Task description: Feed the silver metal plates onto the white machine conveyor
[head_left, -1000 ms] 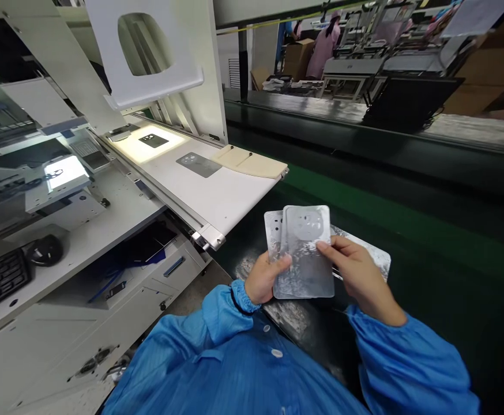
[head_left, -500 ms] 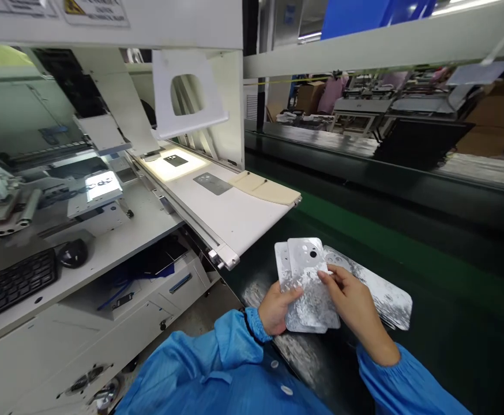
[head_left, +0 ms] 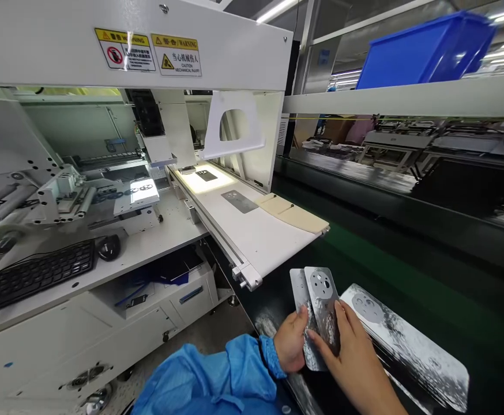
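My left hand [head_left: 292, 343], thumb on top, is closed on a silvery phone back panel [head_left: 298, 286]. My right hand [head_left: 350, 343] pinches a second phone back panel [head_left: 324, 305] by its sides. This one overlaps the first and has a round camera area with several holes. Whether more panels lie beneath them is hidden. Just right of my right hand, a stack of similar panels [head_left: 412, 340] rests on the dark green belt surface [head_left: 356, 253].
Ahead stands a machine with a white conveyor [head_left: 260, 248]. A grey panel [head_left: 239, 202] lies on it, and a darker panel [head_left: 206, 175] sits over the lit area. A keyboard [head_left: 40, 274] and mouse [head_left: 109, 248] are at left; a blue bin [head_left: 420, 52] is above right.
My view has turned left and up, so the scene sits further right and lower. The two panels are tilted more steeply, and my right hand now grips its panel lower and from both sides.
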The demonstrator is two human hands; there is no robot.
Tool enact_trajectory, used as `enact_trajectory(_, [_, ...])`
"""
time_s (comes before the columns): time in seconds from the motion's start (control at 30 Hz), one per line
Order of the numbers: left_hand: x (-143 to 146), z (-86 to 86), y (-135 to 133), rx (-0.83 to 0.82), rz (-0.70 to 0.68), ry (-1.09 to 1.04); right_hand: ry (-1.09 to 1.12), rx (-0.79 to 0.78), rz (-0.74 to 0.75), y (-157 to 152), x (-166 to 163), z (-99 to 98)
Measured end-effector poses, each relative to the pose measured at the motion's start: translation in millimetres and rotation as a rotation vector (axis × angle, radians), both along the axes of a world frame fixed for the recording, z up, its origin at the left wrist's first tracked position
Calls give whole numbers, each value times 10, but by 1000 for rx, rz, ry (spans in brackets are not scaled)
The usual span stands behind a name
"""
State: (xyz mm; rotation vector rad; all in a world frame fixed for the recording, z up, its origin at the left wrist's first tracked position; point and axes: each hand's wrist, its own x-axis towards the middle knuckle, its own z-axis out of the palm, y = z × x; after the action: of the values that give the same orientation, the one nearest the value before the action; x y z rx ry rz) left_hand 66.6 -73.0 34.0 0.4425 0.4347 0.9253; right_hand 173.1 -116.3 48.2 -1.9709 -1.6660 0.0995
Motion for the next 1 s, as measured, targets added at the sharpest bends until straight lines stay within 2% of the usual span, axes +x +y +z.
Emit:
enact_trajectory(0.1, [-30,-98,66,-5,10,-17,56,28,42,15,54,25])
enact_trajectory(0.2, [-108,-276,205,-37,-13,10,96,61,22,28,139,98])
enact_trajectory(0.37, [-279,-566,435,-35,-317,28,144,78,-14,30,257,167])
enact_trajectory(0.43, [-318,-623,472,-35,-377,2,150,46,-19,25,281,170])
enact_trajectory(0.7, [-350,-630,446,19,-469,-13,111,18,14,16,331,128])
enact_trajectory(1.0, [-349,-636,444,31,-478,15,32,1,92,30,532,-16])
